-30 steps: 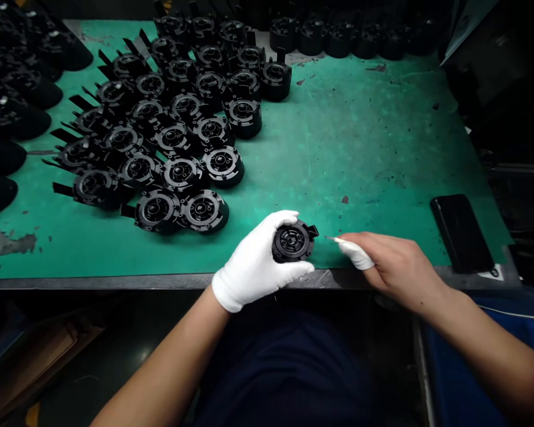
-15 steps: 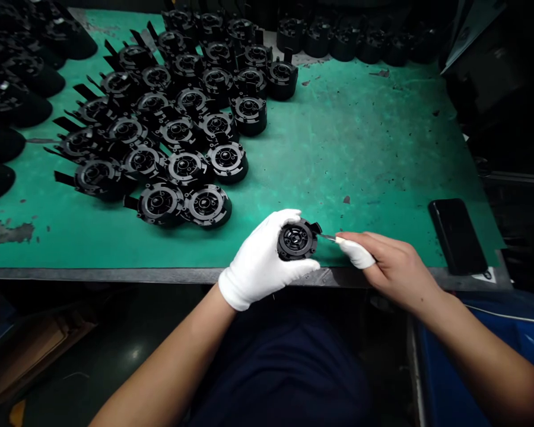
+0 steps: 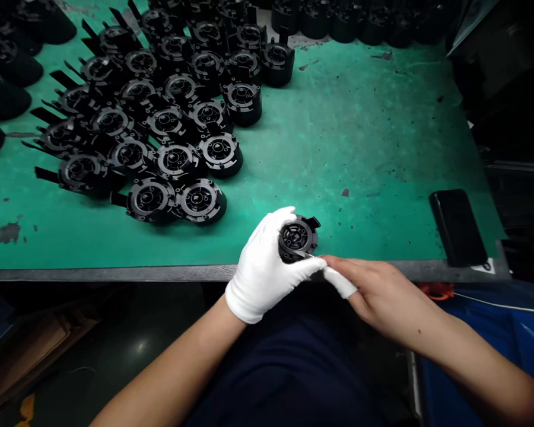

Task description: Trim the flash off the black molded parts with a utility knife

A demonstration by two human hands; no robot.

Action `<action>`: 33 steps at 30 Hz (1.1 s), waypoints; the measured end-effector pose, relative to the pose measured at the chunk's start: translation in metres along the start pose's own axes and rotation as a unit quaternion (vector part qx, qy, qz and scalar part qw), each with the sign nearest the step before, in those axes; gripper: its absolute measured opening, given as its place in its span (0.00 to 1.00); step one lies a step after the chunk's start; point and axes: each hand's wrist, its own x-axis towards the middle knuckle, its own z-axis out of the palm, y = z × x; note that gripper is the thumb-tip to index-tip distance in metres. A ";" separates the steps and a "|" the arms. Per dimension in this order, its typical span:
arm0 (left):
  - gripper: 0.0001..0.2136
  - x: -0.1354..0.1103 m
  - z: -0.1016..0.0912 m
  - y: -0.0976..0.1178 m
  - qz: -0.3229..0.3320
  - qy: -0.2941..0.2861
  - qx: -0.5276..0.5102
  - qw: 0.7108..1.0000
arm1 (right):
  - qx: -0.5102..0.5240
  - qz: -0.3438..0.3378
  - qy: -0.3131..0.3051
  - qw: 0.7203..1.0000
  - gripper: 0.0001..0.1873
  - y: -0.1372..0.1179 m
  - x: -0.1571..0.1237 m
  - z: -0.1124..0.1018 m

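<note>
The gloved left hand [image 3: 262, 264] grasped a round black plastic housing [image 3: 297, 236] by the front edge of the table [image 3: 374, 142], while the right hand [image 3: 374, 290] pinched a thin blade [image 3: 302, 254] at its near rim. The step in hand looked like blade work along that rim, the next move seeming to call for strokes clear of the left thumb. Open room stretched toward the back edge, between clustered housings [image 3: 200, 198] on the left and a phone [image 3: 458, 228] near the front right corner.
</note>
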 end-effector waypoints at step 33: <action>0.38 0.009 -0.008 0.002 0.006 -0.070 0.005 0.998 | -0.080 -0.025 -0.054 0.995 0.29 0.008 0.009 -0.015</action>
